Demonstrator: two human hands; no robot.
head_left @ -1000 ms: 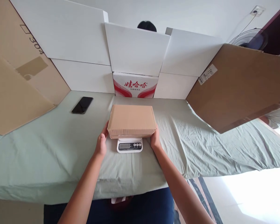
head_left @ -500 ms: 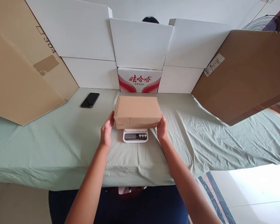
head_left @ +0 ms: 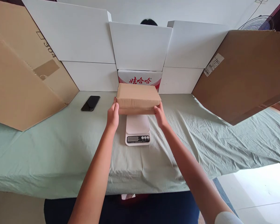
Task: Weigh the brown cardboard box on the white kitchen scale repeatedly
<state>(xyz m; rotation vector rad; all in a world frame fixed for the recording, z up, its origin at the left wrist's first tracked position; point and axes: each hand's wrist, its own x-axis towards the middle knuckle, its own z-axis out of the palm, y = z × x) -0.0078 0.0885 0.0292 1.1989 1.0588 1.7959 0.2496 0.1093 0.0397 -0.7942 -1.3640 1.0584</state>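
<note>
Between my two hands is a brown cardboard box point(head_left: 138, 95), closed. My left hand point(head_left: 113, 115) grips its left end, thumb at the near corner. My right hand point(head_left: 160, 115) holds the right end, with the thumb on the near face. Just this side of the box lies a white kitchen scale point(head_left: 137, 129), its weighing plate partly showing and its dark display and buttons facing me. The box hides the far part of the scale; it looks raised off the plate.
A black phone point(head_left: 91, 103) lies on the green cloth point(head_left: 67, 146) to the left. White boxes point(head_left: 140, 46) form a wall behind, with a red-lettered carton point(head_left: 157, 76) below. Large cardboard panels point(head_left: 247, 74) flank both sides. A fan point(head_left: 256, 23) stands at the back right.
Both hands have closed on the cardboard box and moved it up and away from me. More of the scale, including its plate, now shows. The view has shifted slightly.
</note>
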